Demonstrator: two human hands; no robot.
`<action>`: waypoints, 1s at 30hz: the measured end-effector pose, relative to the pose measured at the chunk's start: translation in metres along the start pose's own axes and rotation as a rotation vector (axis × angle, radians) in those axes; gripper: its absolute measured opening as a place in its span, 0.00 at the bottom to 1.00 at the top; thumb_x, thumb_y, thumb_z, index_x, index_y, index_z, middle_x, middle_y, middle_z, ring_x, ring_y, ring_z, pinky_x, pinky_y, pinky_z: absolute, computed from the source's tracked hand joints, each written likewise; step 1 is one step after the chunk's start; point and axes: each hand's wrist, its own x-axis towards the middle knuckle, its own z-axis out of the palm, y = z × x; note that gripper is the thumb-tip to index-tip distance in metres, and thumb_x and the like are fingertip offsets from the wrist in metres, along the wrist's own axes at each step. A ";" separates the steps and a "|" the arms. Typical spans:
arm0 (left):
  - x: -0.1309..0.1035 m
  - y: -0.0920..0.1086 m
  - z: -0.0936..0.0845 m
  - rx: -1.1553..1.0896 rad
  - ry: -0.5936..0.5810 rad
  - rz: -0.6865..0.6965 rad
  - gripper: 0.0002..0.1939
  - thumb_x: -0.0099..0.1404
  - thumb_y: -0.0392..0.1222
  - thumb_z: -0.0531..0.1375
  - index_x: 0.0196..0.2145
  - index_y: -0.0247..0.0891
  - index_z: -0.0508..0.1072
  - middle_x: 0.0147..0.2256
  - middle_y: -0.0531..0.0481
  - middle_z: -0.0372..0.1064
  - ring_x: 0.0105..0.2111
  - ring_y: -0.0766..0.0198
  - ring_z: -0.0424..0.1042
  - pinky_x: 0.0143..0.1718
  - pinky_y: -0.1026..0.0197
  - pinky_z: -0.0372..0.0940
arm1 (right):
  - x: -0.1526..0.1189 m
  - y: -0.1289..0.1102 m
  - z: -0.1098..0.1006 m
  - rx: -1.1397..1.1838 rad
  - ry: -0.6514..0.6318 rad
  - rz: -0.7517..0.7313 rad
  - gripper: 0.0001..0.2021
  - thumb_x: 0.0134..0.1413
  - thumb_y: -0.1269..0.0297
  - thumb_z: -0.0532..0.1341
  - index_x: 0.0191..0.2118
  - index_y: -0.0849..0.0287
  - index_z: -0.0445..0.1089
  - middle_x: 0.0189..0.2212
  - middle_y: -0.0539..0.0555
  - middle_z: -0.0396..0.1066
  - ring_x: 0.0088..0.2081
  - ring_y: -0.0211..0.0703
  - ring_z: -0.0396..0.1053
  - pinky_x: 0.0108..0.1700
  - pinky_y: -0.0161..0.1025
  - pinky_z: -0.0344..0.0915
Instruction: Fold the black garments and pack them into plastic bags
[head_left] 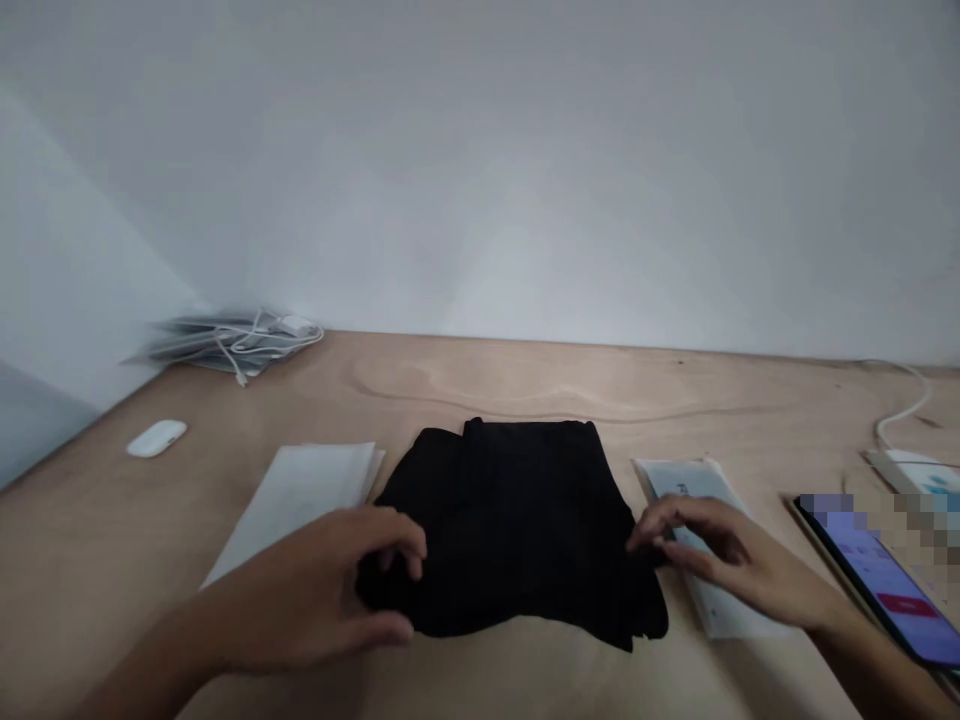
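Note:
A folded black garment (pixel 517 530) lies on the wooden table in front of me; its exact kind cannot be made out. My left hand (pixel 322 590) is at its left edge, thumb and fingers apart with nothing between them. At the right edge, my right hand (pixel 727 560) has its thumb and fingertips drawn close together on the dark cloth. Partly behind my left hand lies a flat white packet (pixel 300 490). Beneath my right hand is a clear plastic sleeve (pixel 720 610) with some printing on it.
A white earbud case (pixel 156 438) sits at the left. Flat grey packages with a white cable (pixel 247 340) are piled in the back left corner. On the right are a lit phone (pixel 877 580), a white box (pixel 919 470) and another white cable (pixel 904 410). A wall (pixel 525 180) stands behind the table (pixel 450 375).

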 end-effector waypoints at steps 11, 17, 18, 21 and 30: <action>0.015 -0.024 0.089 0.375 0.058 0.138 0.36 0.69 0.55 0.61 0.70 0.51 0.55 0.71 0.43 0.46 0.69 0.36 0.48 0.64 0.30 0.52 | -0.008 0.030 0.061 -0.392 0.047 -0.248 0.09 0.60 0.60 0.65 0.44 0.44 0.81 0.46 0.54 0.79 0.46 0.55 0.77 0.50 0.53 0.75; 0.049 -0.012 0.096 0.373 0.135 0.115 0.30 0.74 0.52 0.54 0.70 0.49 0.55 0.72 0.46 0.43 0.71 0.43 0.43 0.67 0.34 0.47 | 0.028 0.034 0.076 -0.572 0.163 -0.324 0.21 0.66 0.55 0.59 0.62 0.48 0.68 0.67 0.55 0.61 0.66 0.58 0.60 0.66 0.62 0.59; 0.054 -0.014 0.101 0.379 0.120 0.098 0.30 0.73 0.53 0.55 0.70 0.49 0.56 0.72 0.46 0.44 0.71 0.42 0.43 0.67 0.33 0.47 | 0.033 0.039 0.082 -0.624 0.139 -0.338 0.24 0.65 0.55 0.60 0.65 0.50 0.65 0.69 0.56 0.56 0.68 0.59 0.56 0.67 0.63 0.56; 0.063 -0.024 0.113 0.411 0.089 0.057 0.32 0.72 0.55 0.57 0.69 0.47 0.58 0.72 0.44 0.45 0.71 0.39 0.43 0.66 0.31 0.46 | 0.042 0.058 0.099 -0.762 0.110 -0.352 0.29 0.65 0.55 0.61 0.69 0.53 0.59 0.71 0.59 0.50 0.70 0.61 0.50 0.68 0.64 0.52; 0.056 -0.017 0.112 0.430 0.087 0.039 0.33 0.71 0.54 0.58 0.69 0.46 0.58 0.72 0.43 0.43 0.71 0.37 0.42 0.66 0.30 0.45 | 0.037 0.068 0.093 -0.735 0.192 -0.389 0.26 0.67 0.55 0.57 0.67 0.52 0.61 0.70 0.58 0.53 0.69 0.57 0.55 0.67 0.60 0.58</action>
